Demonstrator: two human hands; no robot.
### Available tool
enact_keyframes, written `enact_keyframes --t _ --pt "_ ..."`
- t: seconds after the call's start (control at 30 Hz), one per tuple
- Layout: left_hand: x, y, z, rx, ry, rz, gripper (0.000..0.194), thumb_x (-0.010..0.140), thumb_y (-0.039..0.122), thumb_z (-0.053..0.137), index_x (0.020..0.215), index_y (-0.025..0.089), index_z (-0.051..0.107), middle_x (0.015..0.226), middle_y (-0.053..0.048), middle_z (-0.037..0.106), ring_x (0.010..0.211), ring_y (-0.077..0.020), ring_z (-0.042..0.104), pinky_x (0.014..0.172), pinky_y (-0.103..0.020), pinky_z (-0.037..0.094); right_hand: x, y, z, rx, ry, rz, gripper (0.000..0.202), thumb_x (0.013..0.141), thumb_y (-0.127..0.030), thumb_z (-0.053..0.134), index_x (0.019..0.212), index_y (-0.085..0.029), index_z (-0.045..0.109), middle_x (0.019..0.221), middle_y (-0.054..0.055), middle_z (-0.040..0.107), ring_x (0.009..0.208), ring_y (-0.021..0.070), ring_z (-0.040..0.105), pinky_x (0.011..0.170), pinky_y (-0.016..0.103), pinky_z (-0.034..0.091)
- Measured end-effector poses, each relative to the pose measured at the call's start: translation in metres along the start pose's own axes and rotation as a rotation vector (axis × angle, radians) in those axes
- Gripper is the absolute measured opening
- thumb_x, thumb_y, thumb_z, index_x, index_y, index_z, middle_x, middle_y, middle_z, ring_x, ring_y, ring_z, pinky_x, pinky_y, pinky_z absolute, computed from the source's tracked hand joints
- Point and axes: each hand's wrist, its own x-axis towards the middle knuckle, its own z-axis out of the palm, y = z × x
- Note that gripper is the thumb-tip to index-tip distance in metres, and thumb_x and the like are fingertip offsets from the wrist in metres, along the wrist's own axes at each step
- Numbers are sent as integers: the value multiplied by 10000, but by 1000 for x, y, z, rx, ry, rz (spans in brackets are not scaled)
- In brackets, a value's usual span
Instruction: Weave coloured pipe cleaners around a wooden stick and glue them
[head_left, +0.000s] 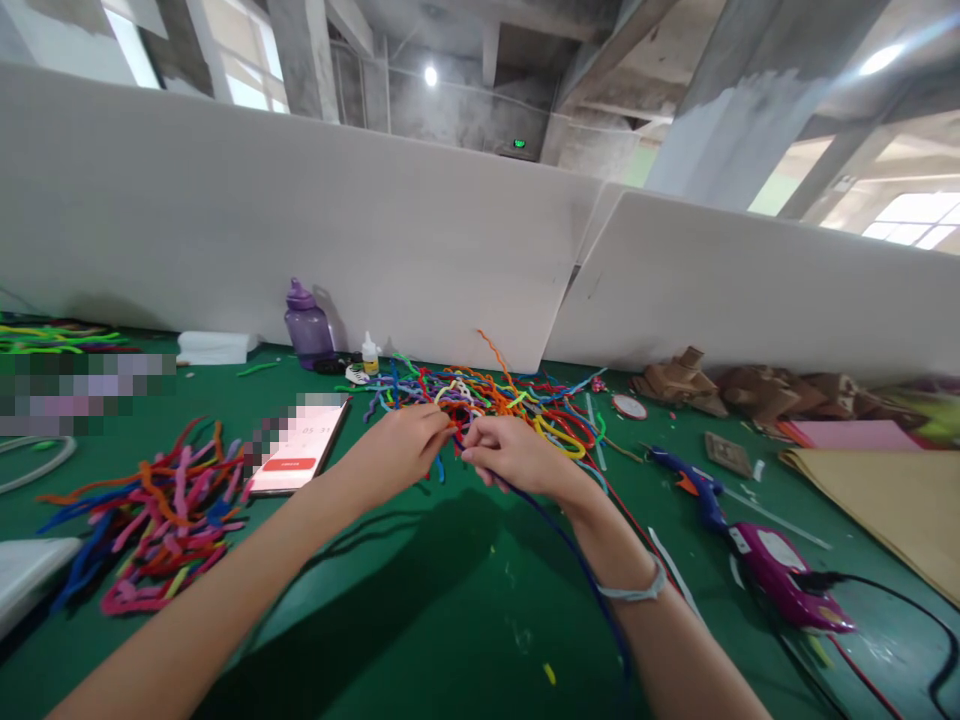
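Note:
My left hand pinches at a small red piece, its fingertips close to those of my right hand. The fingers of my right hand are curled round a dark blue pipe cleaner, which trails down beside my right forearm. Where the red piece meets the blue one is too small to make out. Just behind both hands lies a tangled heap of many-coloured pipe cleaners on the green table.
Pink, orange and blue pipe cleaners and a phone lie left. A purple bottle and small glue bottle stand behind. At right are a blue glue gun, a magenta device with cables, and brown paper.

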Motion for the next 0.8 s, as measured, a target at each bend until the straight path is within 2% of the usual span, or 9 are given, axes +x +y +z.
enact_keyframes --t 0.1,0.17,0.27,0.37,0.5,0.57,0.7,0.8 --pt "0 -1 3 -16 -3 -16 225 861 191 515 649 182 591 663 -27 548 637 -162 499 614 -265 348 0 2 -1 12 -2 37 128 814 -106 496 711 -182 486 458 -78 521 324 55 425 366 166 319" --pt "1 1 3 -116 29 -118 277 886 243 497 630 177 579 612 -10 539 573 -144 483 575 -256 351 0 1 -3 62 32 33 116 831 -141 493 723 -183 485 474 -75 529 326 56 430 360 168 317" --pt "2 7 5 -463 121 -341 294 907 346 474 735 170 636 683 -20 619 572 -137 524 537 -243 380 1 -2 -1 195 136 -27 97 845 -218 509 758 -187 480 501 -75 543 346 62 458 367 170 343" --pt "2 13 9 -792 191 -458 283 867 411 540 911 169 679 782 -43 667 676 -167 589 528 -235 413 6 -2 7 381 206 -98 124 837 -283 537 783 -188 479 520 -76 558 368 66 486 383 169 369" --pt "1 19 15 -1143 96 -471 345 877 408 537 1085 158 654 603 -23 638 575 -169 597 517 -249 446 12 1 24 597 237 -136 187 819 -352 569 791 -180 502 509 -74 560 356 60 476 360 158 353" --pt "1 21 16 -1255 93 -456 332 884 360 546 1129 158 643 628 -31 662 597 -164 614 590 -264 484 13 2 30 635 220 -108 210 814 -367 579 773 -170 517 504 -67 559 348 54 466 340 151 331" --pt "1 23 17 -1352 113 -456 285 871 303 580 1094 151 670 814 -76 711 682 -162 640 710 -283 513 13 4 32 665 182 -86 237 813 -377 593 736 -165 518 497 -63 557 341 48 459 326 144 315" --pt "0 23 15 -1395 30 -448 309 889 322 541 1112 141 656 724 -75 702 607 -174 638 656 -310 528 12 5 32 663 180 -101 234 811 -383 604 761 -165 534 490 -66 556 335 49 462 316 142 299"
